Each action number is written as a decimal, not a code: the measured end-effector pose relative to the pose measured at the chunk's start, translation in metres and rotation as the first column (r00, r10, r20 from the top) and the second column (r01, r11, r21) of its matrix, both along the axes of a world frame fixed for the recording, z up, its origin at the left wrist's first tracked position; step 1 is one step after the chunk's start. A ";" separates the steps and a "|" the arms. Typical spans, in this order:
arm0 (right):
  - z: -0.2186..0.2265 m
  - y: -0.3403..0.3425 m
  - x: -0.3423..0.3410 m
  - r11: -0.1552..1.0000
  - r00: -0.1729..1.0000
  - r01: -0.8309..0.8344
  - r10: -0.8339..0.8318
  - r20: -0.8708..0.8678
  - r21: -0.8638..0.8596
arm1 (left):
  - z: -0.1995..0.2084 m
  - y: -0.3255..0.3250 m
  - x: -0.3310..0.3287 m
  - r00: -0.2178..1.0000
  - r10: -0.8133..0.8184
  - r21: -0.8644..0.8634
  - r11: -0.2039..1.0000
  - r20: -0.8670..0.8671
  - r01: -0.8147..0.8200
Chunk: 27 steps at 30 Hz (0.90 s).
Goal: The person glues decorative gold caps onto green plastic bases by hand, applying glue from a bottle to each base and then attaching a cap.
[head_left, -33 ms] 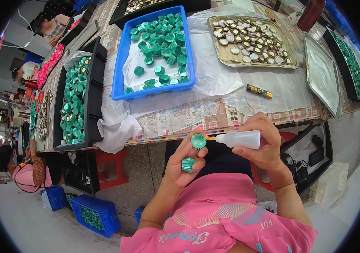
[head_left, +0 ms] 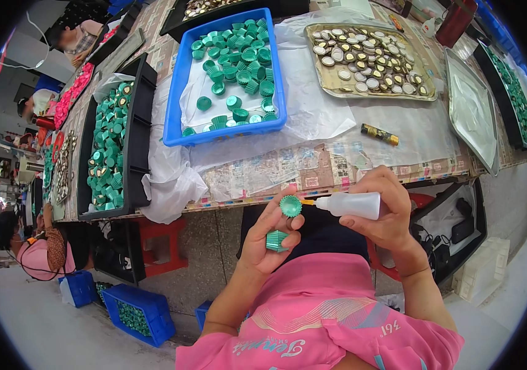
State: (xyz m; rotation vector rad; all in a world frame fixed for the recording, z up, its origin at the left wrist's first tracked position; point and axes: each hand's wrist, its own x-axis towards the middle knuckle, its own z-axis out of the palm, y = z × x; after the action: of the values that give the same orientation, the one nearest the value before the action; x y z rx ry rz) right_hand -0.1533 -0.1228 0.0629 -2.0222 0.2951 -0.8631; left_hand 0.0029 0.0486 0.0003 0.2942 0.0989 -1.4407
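Between the fingertips of my left hand sits a green fluted foil cup, its hollow facing up toward me. A second green cup rests lower in the same palm. My right hand grips a white squeeze bottle lying level, its yellow nozzle pointing left at the rim of the raised cup. Both hands are over my lap, just off the table's near edge. Ahead of them stands a blue tray with many loose green cups on white paper.
A metal tray of small round pieces lies far right, near a black-and-gold battery. Left is a black crate of filled green cups. An empty-looking metal tray leans at right. Blue bins and red stools stand below.
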 end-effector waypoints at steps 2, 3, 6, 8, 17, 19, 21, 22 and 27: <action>0.001 0.005 0.003 0.992 0.998 0.049 -0.052 -0.021 -0.118 | 0.000 0.001 0.001 0.999 0.018 0.005 1.000 0.030 -0.018; 0.001 0.007 0.004 0.992 0.999 0.043 -0.046 -0.025 -0.121 | 0.005 0.000 0.001 0.998 0.040 0.083 0.996 0.053 -0.044; 0.001 0.013 0.008 0.988 0.997 0.049 -0.057 -0.051 -0.146 | 0.005 0.003 0.006 0.992 0.049 0.140 0.988 0.119 -0.065; 0.000 0.017 0.012 0.984 0.995 0.066 -0.076 -0.058 -0.164 | 0.005 0.005 0.009 0.986 0.039 0.120 0.991 0.162 -0.059; -0.003 0.029 0.026 0.979 0.995 0.071 -0.084 -0.062 -0.190 | 0.001 0.016 0.014 0.995 -0.022 0.133 0.991 0.094 0.009; -0.003 0.031 0.026 0.980 0.994 0.068 -0.082 -0.068 -0.185 | -0.001 0.017 0.014 0.997 -0.017 0.144 0.990 0.077 0.006; -0.003 0.032 0.027 0.981 0.994 0.069 -0.084 -0.075 -0.179 | 0.001 0.018 0.013 0.996 -0.014 0.156 0.988 0.087 0.001; -0.003 0.032 0.027 0.980 0.994 0.070 -0.085 -0.073 -0.184 | 0.002 0.018 0.013 0.995 -0.015 0.171 0.985 0.099 -0.002; -0.004 0.034 0.027 0.975 0.993 0.075 -0.093 -0.078 -0.208 | 0.004 0.019 0.012 0.994 -0.018 0.158 0.987 0.107 0.001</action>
State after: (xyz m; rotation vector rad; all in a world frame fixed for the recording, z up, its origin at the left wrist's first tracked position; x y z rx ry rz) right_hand -0.1266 -0.0892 0.0587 -2.2572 0.3556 -0.8892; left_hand 0.0153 0.0677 0.0039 0.5028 0.1244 -1.4258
